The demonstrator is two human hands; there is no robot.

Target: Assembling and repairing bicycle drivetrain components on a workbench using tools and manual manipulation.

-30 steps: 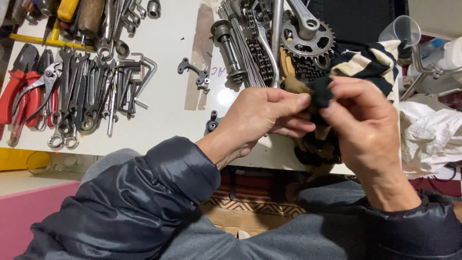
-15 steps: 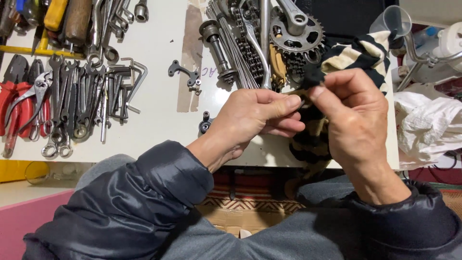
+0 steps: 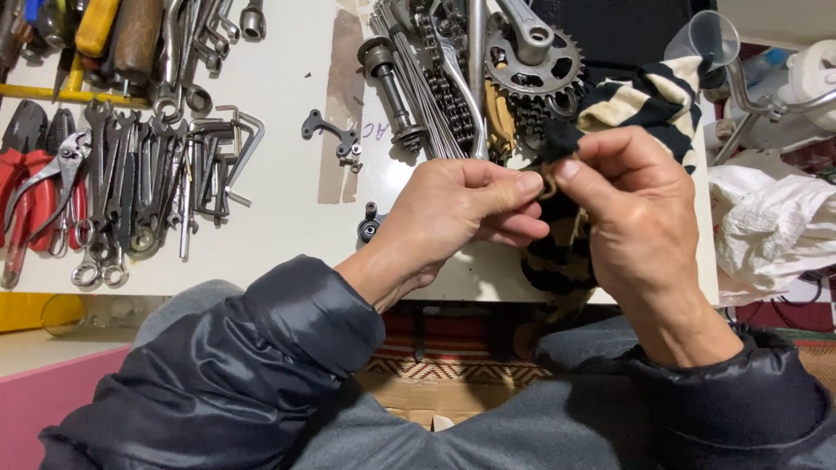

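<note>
My left hand (image 3: 461,218) and my right hand (image 3: 631,209) meet over the front edge of a white table (image 3: 287,165). Between their fingertips sits a small dark part (image 3: 549,183), mostly hidden by my fingers. A black and cream striped rag (image 3: 640,100) is bunched under and behind my right hand and hangs down past the table edge. Both hands pinch at the part and the rag together.
Wrenches and hex keys (image 3: 165,174) lie at the left with red-handled pliers (image 3: 30,183). A chainring (image 3: 531,61), a chain, spokes and an axle (image 3: 392,87) lie behind my hands. A small black bearing-like piece (image 3: 370,228) sits near my left wrist. White cloth (image 3: 771,231) lies at the right.
Both hands have shifted slightly up and away from me over the table, still pinching the small part in the rag. The fingers have turned a little around it.
</note>
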